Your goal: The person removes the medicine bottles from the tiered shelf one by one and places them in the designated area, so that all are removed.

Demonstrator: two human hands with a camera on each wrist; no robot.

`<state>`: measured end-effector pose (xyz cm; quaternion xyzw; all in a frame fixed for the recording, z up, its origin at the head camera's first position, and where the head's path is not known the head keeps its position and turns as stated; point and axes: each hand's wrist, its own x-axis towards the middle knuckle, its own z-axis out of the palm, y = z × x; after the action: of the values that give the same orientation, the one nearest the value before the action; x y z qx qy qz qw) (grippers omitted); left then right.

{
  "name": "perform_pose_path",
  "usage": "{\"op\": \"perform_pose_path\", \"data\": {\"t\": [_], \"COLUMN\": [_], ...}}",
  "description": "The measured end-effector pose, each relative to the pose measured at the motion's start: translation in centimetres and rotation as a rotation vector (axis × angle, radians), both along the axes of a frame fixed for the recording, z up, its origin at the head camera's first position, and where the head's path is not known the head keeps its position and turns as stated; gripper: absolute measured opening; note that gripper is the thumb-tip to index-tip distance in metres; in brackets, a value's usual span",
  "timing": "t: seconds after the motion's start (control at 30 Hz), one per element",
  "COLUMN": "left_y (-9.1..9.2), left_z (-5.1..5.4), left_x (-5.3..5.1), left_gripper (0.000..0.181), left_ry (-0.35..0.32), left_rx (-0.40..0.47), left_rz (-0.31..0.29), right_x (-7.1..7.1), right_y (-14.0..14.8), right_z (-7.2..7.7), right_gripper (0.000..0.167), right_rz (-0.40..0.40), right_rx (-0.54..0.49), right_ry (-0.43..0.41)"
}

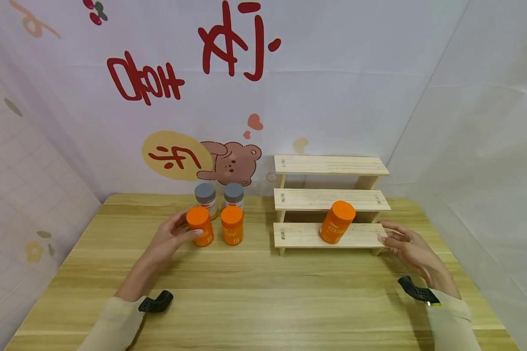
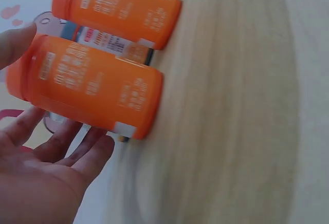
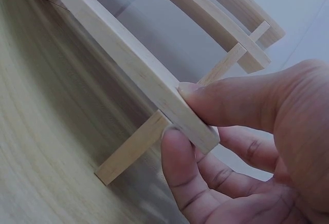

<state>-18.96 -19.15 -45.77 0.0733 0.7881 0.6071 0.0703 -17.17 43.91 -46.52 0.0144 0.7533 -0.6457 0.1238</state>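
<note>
My left hand (image 1: pixel 172 236) is around the left orange bottle (image 2: pixel 95 85), thumb on the near side and fingers on the far side. That bottle stands upright on the table beside a second orange bottle (image 1: pixel 232 226). Behind them are two grey-capped bottles, one on the left (image 1: pixel 207 197) and one on the right (image 1: pixel 234 194), both partly hidden. On the right, my right hand (image 1: pixel 410 248) pinches the end of the lowest board of a three-step wooden shelf (image 3: pixel 139 70), thumb on top and fingers below. A third orange bottle (image 1: pixel 336 223) sits on that lowest board.
The wood-grain table (image 1: pixel 254 297) extends in front of the bottles and shelf. A white printed cloth (image 1: pixel 334 87) hangs behind, and cloth sides (image 1: pixel 483 185) rise at left and right. The two upper boards (image 1: pixel 329 165) of the shelf carry nothing.
</note>
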Motion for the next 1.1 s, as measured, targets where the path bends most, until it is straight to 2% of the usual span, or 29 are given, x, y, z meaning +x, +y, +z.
{"op": "perform_pose_path", "data": {"t": [0.23,0.43,0.63,0.87,1.1], "left_y": [0.1,0.2,0.9,2.6,4.1], "left_z": [1.7,3.2,5.0,6.4,6.8], "left_x": [0.3,0.6,0.6,0.6,0.5], "left_gripper": [0.066,0.059,0.057,0.057,0.057], "left_ry": [0.125,0.253,0.341,0.409,0.421], "left_rx": [0.033,0.145,0.215,0.268,0.293], "left_rz": [0.046,0.069,0.09,0.078,0.021], "right_x": [-0.1,-0.2,-0.1,0.0,0.1], "right_y": [-0.1,-0.2,-0.2,-0.1,-0.1], "right_z": [-0.2,0.0,0.1,0.1,0.1], "right_gripper": [0.063,0.063,0.06,0.058,0.059], "right_rz": [-0.001,-0.002,0.007,-0.001,-0.007], "right_rx": [0.033,0.034,0.023,0.019,0.012], "right_ry": [-0.006,-0.011,-0.01,-0.01,-0.009]}}
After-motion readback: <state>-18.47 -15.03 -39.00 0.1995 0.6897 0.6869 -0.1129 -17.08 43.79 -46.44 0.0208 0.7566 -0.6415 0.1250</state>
